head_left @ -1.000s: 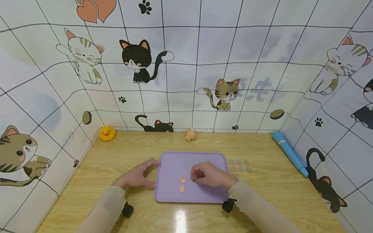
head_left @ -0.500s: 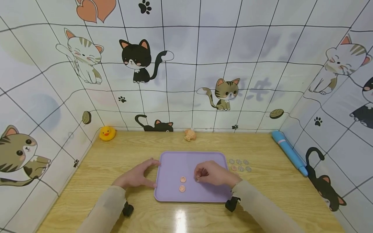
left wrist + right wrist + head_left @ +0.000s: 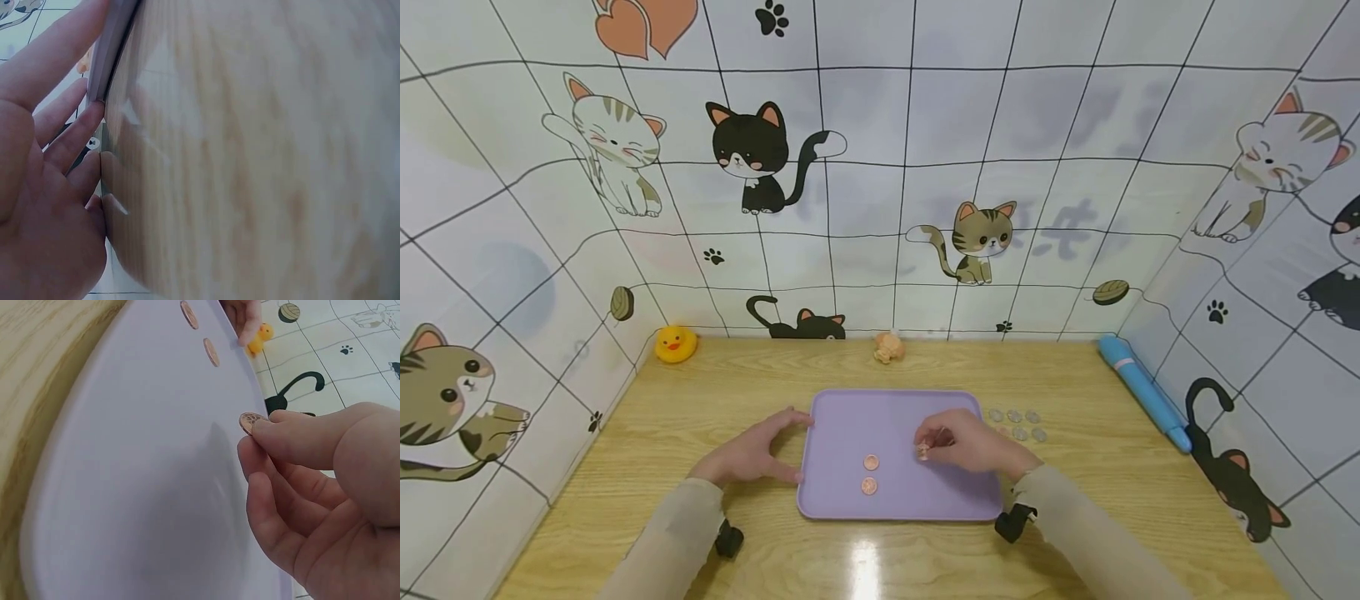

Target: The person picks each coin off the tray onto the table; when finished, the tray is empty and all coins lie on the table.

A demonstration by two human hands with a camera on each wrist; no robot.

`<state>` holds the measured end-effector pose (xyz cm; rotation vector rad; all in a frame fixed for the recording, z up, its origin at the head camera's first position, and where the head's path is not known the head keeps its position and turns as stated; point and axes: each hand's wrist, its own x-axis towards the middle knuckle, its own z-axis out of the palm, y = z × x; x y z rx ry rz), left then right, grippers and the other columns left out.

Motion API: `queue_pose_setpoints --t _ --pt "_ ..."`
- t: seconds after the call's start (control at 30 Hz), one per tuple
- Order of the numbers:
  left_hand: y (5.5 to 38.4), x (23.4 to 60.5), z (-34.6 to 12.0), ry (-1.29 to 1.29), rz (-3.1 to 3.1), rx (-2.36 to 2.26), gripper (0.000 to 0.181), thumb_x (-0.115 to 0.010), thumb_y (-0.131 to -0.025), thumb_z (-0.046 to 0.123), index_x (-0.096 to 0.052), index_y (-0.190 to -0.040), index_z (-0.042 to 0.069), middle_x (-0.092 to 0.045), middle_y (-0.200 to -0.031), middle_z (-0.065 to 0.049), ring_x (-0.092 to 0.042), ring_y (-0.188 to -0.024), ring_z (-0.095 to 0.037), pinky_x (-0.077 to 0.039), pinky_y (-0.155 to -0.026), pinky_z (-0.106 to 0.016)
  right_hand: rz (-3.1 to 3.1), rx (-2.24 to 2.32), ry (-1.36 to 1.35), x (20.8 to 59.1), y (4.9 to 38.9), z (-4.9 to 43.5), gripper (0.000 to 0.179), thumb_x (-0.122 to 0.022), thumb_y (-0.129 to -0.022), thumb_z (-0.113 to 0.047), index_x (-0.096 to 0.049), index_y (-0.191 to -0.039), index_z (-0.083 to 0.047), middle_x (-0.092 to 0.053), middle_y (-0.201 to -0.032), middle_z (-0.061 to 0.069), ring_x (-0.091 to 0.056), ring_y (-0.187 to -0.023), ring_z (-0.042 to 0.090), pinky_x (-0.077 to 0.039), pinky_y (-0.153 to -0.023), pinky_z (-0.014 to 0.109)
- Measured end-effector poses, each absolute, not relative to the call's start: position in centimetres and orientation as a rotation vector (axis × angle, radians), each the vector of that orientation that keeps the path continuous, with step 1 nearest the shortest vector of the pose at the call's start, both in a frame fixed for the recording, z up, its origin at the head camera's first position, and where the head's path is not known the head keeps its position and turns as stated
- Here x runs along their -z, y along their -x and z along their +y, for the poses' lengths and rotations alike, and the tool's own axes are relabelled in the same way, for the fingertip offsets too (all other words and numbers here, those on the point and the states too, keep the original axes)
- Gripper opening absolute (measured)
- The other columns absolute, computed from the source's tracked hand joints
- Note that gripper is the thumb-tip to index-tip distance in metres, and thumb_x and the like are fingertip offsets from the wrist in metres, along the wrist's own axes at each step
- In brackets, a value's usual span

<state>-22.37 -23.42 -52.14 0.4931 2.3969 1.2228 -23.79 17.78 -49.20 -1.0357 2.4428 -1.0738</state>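
Observation:
My right hand (image 3: 973, 444) pinches a copper coin (image 3: 251, 423) between thumb and forefinger, above the right half of a purple tray (image 3: 880, 412). In the right wrist view the coin is tilted and its other fingers are curled beneath it. Two more copper coins, a farther one (image 3: 871, 462) and a nearer one (image 3: 868, 486), lie flat on the tray left of that hand. At the tray's left edge my left hand (image 3: 748, 450) rests with thumb and fingers spread, fingertips touching the rim. The left wrist view shows its fingers (image 3: 75, 134) fairly straight against the rim.
Several silver coins (image 3: 1020, 434) lie on the wooden table (image 3: 760, 392) right of the tray; my right hand covers part of that area. A rubber duck (image 3: 676, 344), a small peach-coloured figure (image 3: 889, 347) and a blue pen-shaped object (image 3: 1142, 392) stand along the walls.
My right hand has drifted right across the tray, and the coin it pinches shows more clearly. It now hides most of the copper coins beside the tray. The left hand stays put.

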Motion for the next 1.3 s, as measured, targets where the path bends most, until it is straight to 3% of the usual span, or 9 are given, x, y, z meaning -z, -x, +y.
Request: queue_pose_setpoints --t 0.4,1.3 --pt "22.6 52.5 -23.5 -0.495 2.404 -1.219 0.085 -0.096 -0.076 0.033 -0.053 -0.149 0.028 -0.019 -0.175 -0.014 -0.004 -0.161 -0.044 -0.004 -0.125 -0.071 2.487 1.154 0.895 48.7 23.3 22.0 0.016 -0.078 -0.095 -0.009 -0.075 -0.111 -0.007 -0.075 -0.100 0.001 -0.068 -0.089 0.011 -0.058 -0.077 0.027" --pt "22.5 52.4 -23.6 -0.517 2.386 -1.238 0.086 -0.096 -0.077 0.031 -0.052 -0.150 0.024 -0.019 -0.175 -0.014 -0.004 -0.161 -0.044 -0.004 -0.125 -0.071 2.692 1.108 0.702 49.0 22.3 30.4 0.006 -0.076 -0.097 -0.011 -0.074 -0.103 -0.012 -0.072 -0.097 -0.002 -0.066 -0.090 0.008 -0.060 -0.082 0.027"
